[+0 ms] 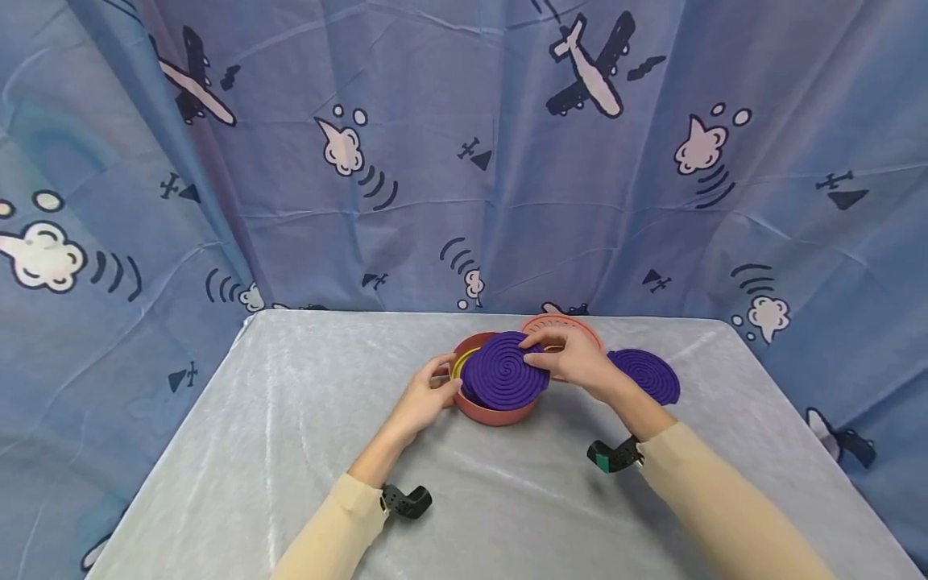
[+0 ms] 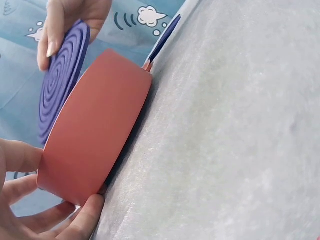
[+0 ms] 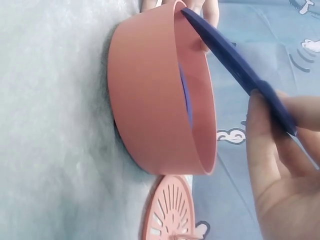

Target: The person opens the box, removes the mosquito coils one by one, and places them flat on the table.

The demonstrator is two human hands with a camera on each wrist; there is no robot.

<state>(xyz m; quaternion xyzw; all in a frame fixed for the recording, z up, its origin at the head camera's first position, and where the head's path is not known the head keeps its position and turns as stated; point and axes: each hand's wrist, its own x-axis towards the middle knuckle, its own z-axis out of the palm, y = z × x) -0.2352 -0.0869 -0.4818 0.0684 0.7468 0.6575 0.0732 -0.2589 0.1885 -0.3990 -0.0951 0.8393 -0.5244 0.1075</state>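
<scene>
A purple round coaster (image 1: 505, 372) with a spiral pattern is pinched at its right edge between the thumb and fingers of my right hand (image 1: 576, 361). It leans over the open top of a salmon-coloured round container (image 1: 496, 416), its far edge right at the rim in the right wrist view. My left hand (image 1: 426, 399) holds the container's left side, with fingertips at the rim and low on the wall (image 2: 95, 125). Inside the container lie another purple disc (image 3: 185, 95) and something yellow (image 1: 459, 364), mostly hidden by the held coaster.
Behind the container lies a salmon slotted lid (image 3: 172, 207), partly covered by my right hand in the head view. A second purple spiral coaster (image 1: 645, 375) rests at the right of the white-covered table (image 1: 326, 451). A blue printed curtain (image 1: 406, 161) hangs behind.
</scene>
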